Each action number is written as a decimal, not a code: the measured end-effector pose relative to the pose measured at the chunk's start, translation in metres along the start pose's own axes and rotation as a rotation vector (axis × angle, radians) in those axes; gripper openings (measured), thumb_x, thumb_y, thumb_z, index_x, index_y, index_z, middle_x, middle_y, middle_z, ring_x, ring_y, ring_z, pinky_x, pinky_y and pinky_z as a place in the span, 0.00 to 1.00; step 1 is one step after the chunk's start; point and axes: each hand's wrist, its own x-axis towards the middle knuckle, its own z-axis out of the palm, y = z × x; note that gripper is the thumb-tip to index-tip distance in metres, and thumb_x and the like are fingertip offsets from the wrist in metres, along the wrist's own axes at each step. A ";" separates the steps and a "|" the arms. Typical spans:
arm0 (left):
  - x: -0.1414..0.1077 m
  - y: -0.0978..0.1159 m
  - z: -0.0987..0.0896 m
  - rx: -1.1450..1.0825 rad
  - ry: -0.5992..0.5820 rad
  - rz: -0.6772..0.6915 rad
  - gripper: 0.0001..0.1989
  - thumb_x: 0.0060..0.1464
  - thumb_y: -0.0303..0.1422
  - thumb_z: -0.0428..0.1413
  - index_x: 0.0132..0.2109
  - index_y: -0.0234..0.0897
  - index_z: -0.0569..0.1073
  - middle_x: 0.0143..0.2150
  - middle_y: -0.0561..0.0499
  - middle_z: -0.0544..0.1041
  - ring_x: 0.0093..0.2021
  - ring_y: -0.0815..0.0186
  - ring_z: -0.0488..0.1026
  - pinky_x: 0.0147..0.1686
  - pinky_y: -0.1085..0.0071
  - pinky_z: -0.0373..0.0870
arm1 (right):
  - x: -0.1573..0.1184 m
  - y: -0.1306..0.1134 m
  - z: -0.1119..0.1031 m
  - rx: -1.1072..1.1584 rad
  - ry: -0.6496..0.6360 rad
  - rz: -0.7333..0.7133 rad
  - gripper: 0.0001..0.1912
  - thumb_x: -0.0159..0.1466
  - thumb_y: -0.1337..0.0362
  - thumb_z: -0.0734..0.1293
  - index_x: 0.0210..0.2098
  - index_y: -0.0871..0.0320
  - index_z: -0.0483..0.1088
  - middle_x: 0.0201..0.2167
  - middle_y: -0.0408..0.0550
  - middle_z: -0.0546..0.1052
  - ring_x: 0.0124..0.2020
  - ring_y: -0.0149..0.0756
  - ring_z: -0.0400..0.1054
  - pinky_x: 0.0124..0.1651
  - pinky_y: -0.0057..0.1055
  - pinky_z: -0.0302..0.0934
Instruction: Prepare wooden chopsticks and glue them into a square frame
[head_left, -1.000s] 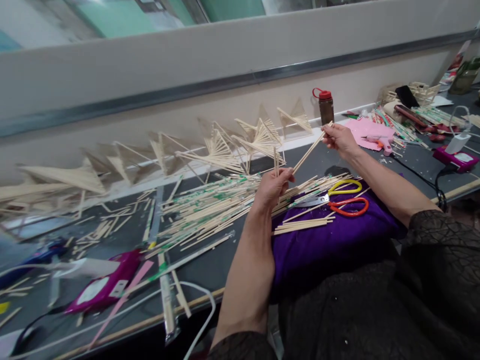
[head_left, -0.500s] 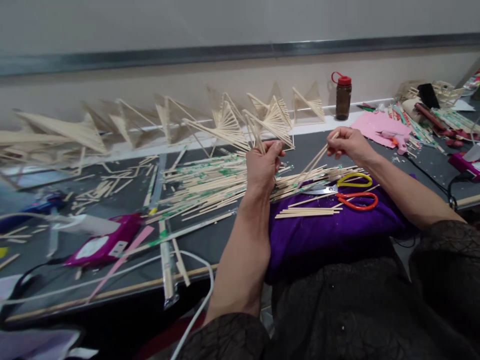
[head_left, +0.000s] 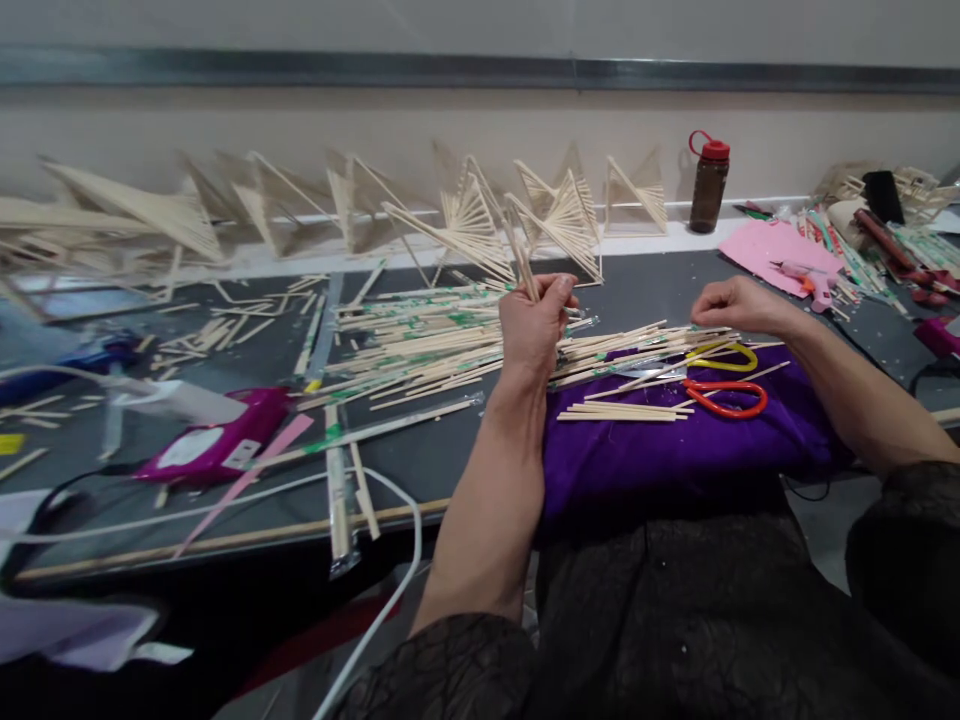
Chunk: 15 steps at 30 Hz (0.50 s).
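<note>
My left hand [head_left: 534,325] is closed around several wooden chopsticks [head_left: 520,258], whose ends stick up above the fist. To its right, my right hand [head_left: 731,304] has its fingers pinched together at the right ends of a pile of chopsticks [head_left: 626,348]; what lies in the pinch is hidden. Scissors [head_left: 726,398] with one yellow and one red-orange handle loop lie below that hand on a purple cloth [head_left: 645,465]. A short row of loose chopsticks [head_left: 626,411] rests beside the scissors. Paper-wrapped chopsticks [head_left: 420,350] with green print spread out left of my left hand.
Fan-shaped stick structures [head_left: 469,215] stand along the wall. A brown bottle [head_left: 709,185] with a red cap is at the back right, near pink paper [head_left: 772,250] and a glue gun [head_left: 821,285]. A magenta device [head_left: 214,435] and white cable [head_left: 409,560] lie at left.
My right hand has moved right and down from mid-air to the pile; the chopsticks seen hanging from it no longer stand out. My left hand keeps its hold. The view has shifted slightly.
</note>
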 end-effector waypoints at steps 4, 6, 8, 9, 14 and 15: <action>0.003 0.000 -0.005 0.005 0.018 0.006 0.10 0.45 0.36 0.62 0.30 0.32 0.74 0.18 0.57 0.69 0.12 0.79 0.55 0.12 0.78 0.47 | 0.038 -0.022 0.015 -0.344 -0.015 -0.074 0.08 0.53 0.71 0.69 0.30 0.54 0.79 0.32 0.43 0.79 0.33 0.33 0.69 0.35 0.28 0.55; 0.004 -0.001 -0.008 -0.002 0.026 0.000 0.10 0.44 0.36 0.62 0.30 0.32 0.73 0.18 0.57 0.69 0.12 0.79 0.55 0.12 0.78 0.47 | 0.053 -0.027 0.028 -0.504 -0.094 -0.032 0.10 0.51 0.70 0.70 0.32 0.52 0.79 0.32 0.43 0.79 0.32 0.34 0.68 0.31 0.28 0.53; 0.006 -0.001 -0.011 -0.015 0.035 0.004 0.10 0.44 0.36 0.62 0.30 0.32 0.73 0.18 0.57 0.69 0.12 0.79 0.55 0.12 0.78 0.47 | 0.061 -0.027 0.039 -0.614 -0.170 0.037 0.09 0.52 0.68 0.71 0.32 0.51 0.79 0.30 0.45 0.79 0.30 0.35 0.68 0.29 0.28 0.50; 0.007 -0.001 -0.012 -0.022 0.037 0.009 0.11 0.44 0.36 0.62 0.30 0.32 0.73 0.18 0.57 0.69 0.12 0.80 0.55 0.12 0.78 0.47 | 0.062 -0.025 0.043 -0.646 -0.188 0.063 0.09 0.52 0.68 0.70 0.32 0.52 0.79 0.30 0.45 0.79 0.29 0.35 0.68 0.28 0.28 0.50; 0.007 0.001 -0.014 -0.011 0.030 0.025 0.12 0.44 0.38 0.62 0.30 0.32 0.73 0.18 0.57 0.69 0.12 0.80 0.55 0.12 0.79 0.47 | 0.056 -0.008 0.038 -0.557 -0.127 0.014 0.09 0.53 0.70 0.68 0.31 0.53 0.78 0.31 0.44 0.79 0.30 0.33 0.68 0.29 0.27 0.51; 0.006 0.001 -0.013 -0.002 0.023 0.024 0.12 0.44 0.38 0.62 0.31 0.32 0.73 0.18 0.57 0.69 0.12 0.80 0.55 0.12 0.78 0.47 | 0.054 -0.005 0.034 -0.496 -0.109 -0.005 0.08 0.53 0.70 0.68 0.31 0.53 0.78 0.30 0.43 0.79 0.30 0.33 0.68 0.30 0.26 0.51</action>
